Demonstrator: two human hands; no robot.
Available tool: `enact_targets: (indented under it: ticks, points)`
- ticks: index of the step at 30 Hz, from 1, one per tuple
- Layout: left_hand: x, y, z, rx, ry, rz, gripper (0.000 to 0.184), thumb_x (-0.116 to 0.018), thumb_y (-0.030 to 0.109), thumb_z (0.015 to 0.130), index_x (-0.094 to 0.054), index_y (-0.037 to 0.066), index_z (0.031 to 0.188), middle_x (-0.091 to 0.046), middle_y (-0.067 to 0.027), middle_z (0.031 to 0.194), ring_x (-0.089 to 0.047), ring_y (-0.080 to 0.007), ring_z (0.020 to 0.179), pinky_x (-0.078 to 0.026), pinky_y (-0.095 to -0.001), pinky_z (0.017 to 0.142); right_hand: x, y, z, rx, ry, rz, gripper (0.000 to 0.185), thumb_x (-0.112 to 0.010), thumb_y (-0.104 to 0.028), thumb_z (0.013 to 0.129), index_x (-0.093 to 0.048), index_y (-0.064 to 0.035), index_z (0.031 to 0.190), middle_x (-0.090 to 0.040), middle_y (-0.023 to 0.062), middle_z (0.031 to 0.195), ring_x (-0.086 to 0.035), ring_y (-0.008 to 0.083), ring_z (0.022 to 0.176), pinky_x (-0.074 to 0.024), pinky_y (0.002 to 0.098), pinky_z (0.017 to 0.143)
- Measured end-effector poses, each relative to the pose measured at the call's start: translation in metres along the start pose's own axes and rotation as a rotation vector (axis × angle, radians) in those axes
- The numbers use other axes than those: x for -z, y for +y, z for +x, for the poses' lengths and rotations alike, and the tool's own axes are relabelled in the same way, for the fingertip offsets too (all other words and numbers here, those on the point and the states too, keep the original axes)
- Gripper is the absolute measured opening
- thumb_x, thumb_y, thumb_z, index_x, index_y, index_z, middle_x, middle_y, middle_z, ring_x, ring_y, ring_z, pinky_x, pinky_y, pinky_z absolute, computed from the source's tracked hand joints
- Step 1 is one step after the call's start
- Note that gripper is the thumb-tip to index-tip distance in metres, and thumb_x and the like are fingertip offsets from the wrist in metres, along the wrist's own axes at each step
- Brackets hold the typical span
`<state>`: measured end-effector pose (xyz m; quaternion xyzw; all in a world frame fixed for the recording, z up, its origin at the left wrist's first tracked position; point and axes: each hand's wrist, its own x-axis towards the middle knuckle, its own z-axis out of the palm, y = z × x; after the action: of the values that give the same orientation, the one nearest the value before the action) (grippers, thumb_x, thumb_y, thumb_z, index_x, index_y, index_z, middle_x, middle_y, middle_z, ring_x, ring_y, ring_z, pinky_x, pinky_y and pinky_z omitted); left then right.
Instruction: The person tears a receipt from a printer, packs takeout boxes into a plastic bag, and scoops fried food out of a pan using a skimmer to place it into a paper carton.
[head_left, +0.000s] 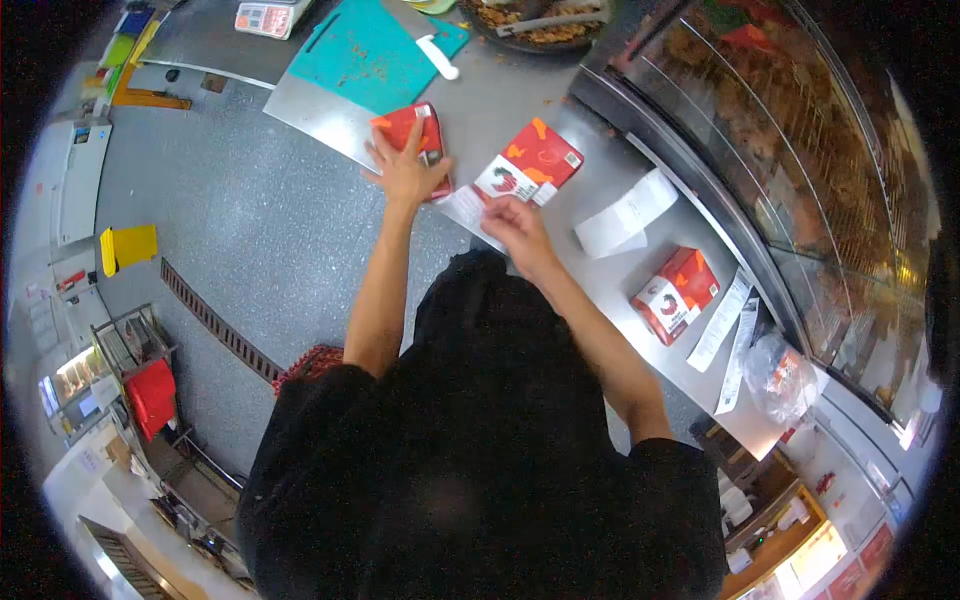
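My left hand [405, 175] is spread, its fingers lying over a red box [425, 125] with orange patches at the counter's edge. My right hand [520, 232] is closed in a pinch at the end of a white printed paper slip [462, 205]. This slip lies between the two hands, by the counter's front edge. Just beyond my right fingers stands a second red and white box [540, 155] with a printed logo. Farther right sits a third such box [676, 293].
On the steel counter [590, 285] are a curled paper strip [630, 212], long receipts [722, 325] and a clear plastic bag [780, 375]. A teal cutting board [355, 60] holds a white-handled knife [438, 58]. A food pan [540, 25] and glass display case [760, 150] border the counter.
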<state>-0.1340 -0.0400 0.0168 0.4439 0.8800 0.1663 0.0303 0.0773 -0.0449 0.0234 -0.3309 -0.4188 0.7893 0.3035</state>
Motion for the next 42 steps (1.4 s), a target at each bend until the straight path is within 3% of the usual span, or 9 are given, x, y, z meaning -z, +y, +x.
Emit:
enact_targets:
  ticks: [2, 6, 10, 11, 17, 24, 27, 37, 42]
  points:
    - [-0.001, -0.03, -0.011, -0.036, 0.063, 0.003, 0.092, -0.077, 0.046, 0.054, -0.038, 0.027, 0.135, -0.029, -0.027, 0.136, -0.029, -0.0492, 0.124, -0.032, -0.0556, 0.099, -0.003, 0.019, 0.019, -0.019, -0.019, -0.056, 0.016, -0.06, 0.0, 0.081, -0.058, -0.0027, 0.097, -0.06, 0.0026, 0.094, -0.055, 0.0096, 0.089, -0.0437, 0.0232, 0.08]
    - [0.025, -0.059, -0.014, -0.211, 0.032, -0.343, 0.093, -0.08, 0.035, 0.05, -0.041, 0.019, 0.133, -0.034, -0.0262, 0.133, -0.039, -0.0435, 0.12, -0.037, -0.046, 0.097, 0.001, 0.027, 0.038, 0.048, 0.088, -0.199, 0.019, -0.059, 0.002, 0.081, -0.057, -0.003, 0.099, -0.059, 0.0028, 0.095, -0.055, 0.0088, 0.089, -0.0428, 0.0226, 0.081]
    - [0.025, -0.07, 0.003, -0.603, -0.161, -0.332, 0.081, -0.079, 0.033, 0.052, -0.05, 0.017, 0.126, -0.033, -0.026, 0.137, -0.04, -0.0404, 0.121, -0.036, -0.0454, 0.099, 0.013, 0.012, 0.052, 0.102, 0.207, -0.49, 0.021, -0.06, -0.003, 0.081, -0.056, -0.004, 0.101, -0.061, 0.003, 0.08, -0.058, 0.0102, 0.075, -0.0457, 0.0231, 0.07]
    - [0.027, -0.063, 0.003, -0.61, -0.183, -0.353, 0.071, -0.077, 0.032, 0.057, -0.053, 0.018, 0.123, -0.033, -0.0223, 0.139, -0.038, -0.0385, 0.123, -0.031, -0.0498, 0.102, 0.01, 0.008, 0.051, 0.13, 0.175, -0.436, 0.023, -0.06, -0.003, 0.081, -0.054, -0.0032, 0.103, -0.06, 0.0041, 0.076, -0.058, 0.0104, 0.07, -0.0462, 0.0229, 0.062]
    - [0.025, -0.031, -0.022, -0.484, -0.022, -0.113, 0.06, -0.071, 0.023, 0.065, -0.054, 0.017, 0.122, -0.041, -0.0155, 0.135, -0.038, -0.035, 0.126, -0.026, -0.0597, 0.1, -0.031, 0.012, 0.052, 0.05, 0.212, -0.302, 0.024, -0.059, -0.003, 0.083, -0.05, -0.0029, 0.106, -0.062, 0.0063, 0.079, -0.059, 0.0104, 0.065, -0.0478, 0.0226, 0.055]
    - [0.001, -0.049, -0.035, -0.475, -0.027, -0.516, 0.053, -0.067, 0.009, 0.066, -0.052, 0.008, 0.116, -0.049, -0.0135, 0.128, -0.043, -0.0309, 0.124, -0.028, -0.0543, 0.103, -0.047, 0.033, 0.062, 0.079, 0.216, -0.38, 0.023, -0.061, -0.006, 0.084, -0.048, -0.003, 0.102, -0.062, 0.0061, 0.075, -0.059, 0.01, 0.061, -0.0453, 0.0216, 0.051]
    - [0.003, -0.056, -0.033, -0.684, -0.023, -0.331, 0.047, -0.066, 0.007, 0.068, -0.053, 0.006, 0.114, -0.048, -0.0131, 0.129, -0.043, -0.0297, 0.124, -0.028, -0.0533, 0.103, -0.046, 0.042, 0.066, 0.073, 0.251, -0.453, 0.023, -0.063, -0.008, 0.084, -0.048, -0.0033, 0.101, -0.062, 0.0057, 0.075, -0.059, 0.0093, 0.062, -0.0456, 0.0211, 0.052]
    - [-0.002, -0.063, -0.03, -0.65, -0.029, -0.523, 0.025, -0.07, 0.007, 0.07, -0.061, 0.003, 0.093, -0.057, -0.0124, 0.118, -0.048, -0.0289, 0.12, -0.031, -0.05, 0.102, -0.031, 0.056, 0.083, 0.03, 0.202, -0.573, 0.015, -0.063, -0.01, 0.084, -0.055, 0.0033, 0.087, -0.066, 0.0085, 0.078, -0.06, 0.0106, 0.066, -0.0483, 0.023, 0.059]
    - [0.001, -0.06, -0.03, -0.661, -0.024, -0.534, 0.018, -0.069, 0.006, 0.072, -0.061, 0.003, 0.088, -0.058, -0.0132, 0.115, -0.049, -0.029, 0.119, -0.03, -0.0502, 0.101, -0.036, 0.052, 0.077, -0.157, 0.248, -0.188, 0.013, -0.063, -0.008, 0.083, -0.059, 0.002, 0.09, -0.065, 0.0072, 0.079, -0.061, 0.0121, 0.069, -0.0491, 0.023, 0.062]
